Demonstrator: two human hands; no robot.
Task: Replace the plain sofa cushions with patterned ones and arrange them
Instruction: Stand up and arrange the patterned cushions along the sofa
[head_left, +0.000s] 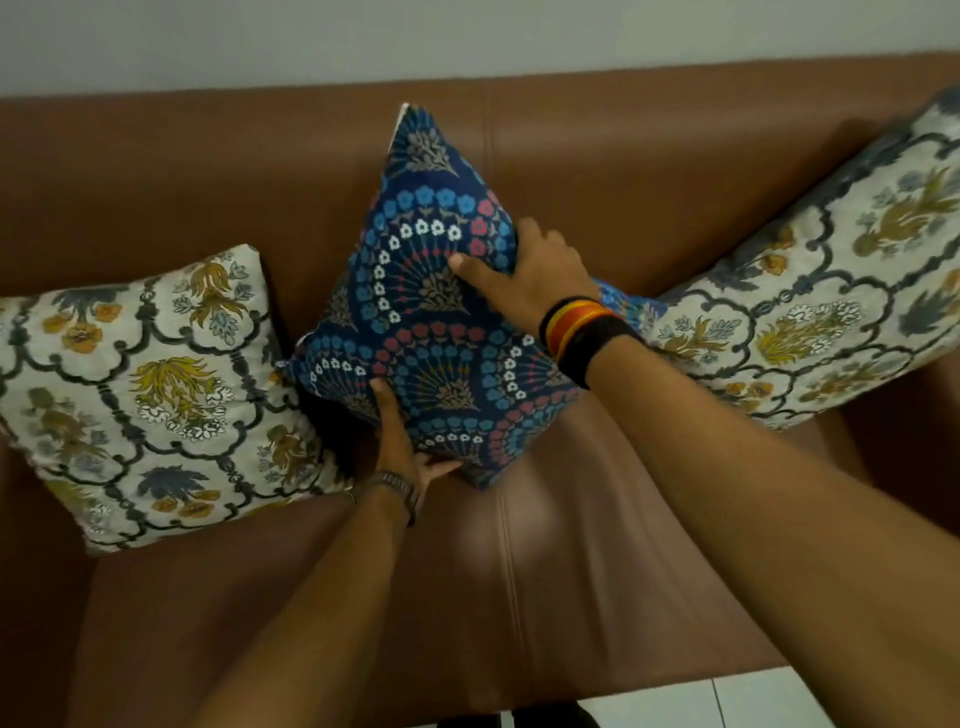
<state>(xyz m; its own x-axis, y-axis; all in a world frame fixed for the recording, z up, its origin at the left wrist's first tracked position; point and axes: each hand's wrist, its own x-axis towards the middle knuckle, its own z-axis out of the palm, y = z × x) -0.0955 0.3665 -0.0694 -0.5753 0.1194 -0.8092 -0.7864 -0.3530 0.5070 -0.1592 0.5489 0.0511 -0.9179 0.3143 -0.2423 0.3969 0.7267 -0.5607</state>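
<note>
A dark blue patterned cushion (431, 306) stands on one corner in the middle of the brown leather sofa (649, 171), leaning on the backrest. My left hand (400, 441) grips its lower left edge from below. My right hand (524, 270) clasps its right edge, thumb across the front. A cream floral cushion (140, 400) lies at the left end of the seat. Another cream floral cushion (826, 291) leans at the right end, touching the blue one's right corner. No plain cushion is in view.
A pale wall (467, 36) rises behind the backrest. The sofa seat (519, 571) stretches out in front of the cushions. White floor tiles (727, 701) show at the bottom right past the seat's front edge.
</note>
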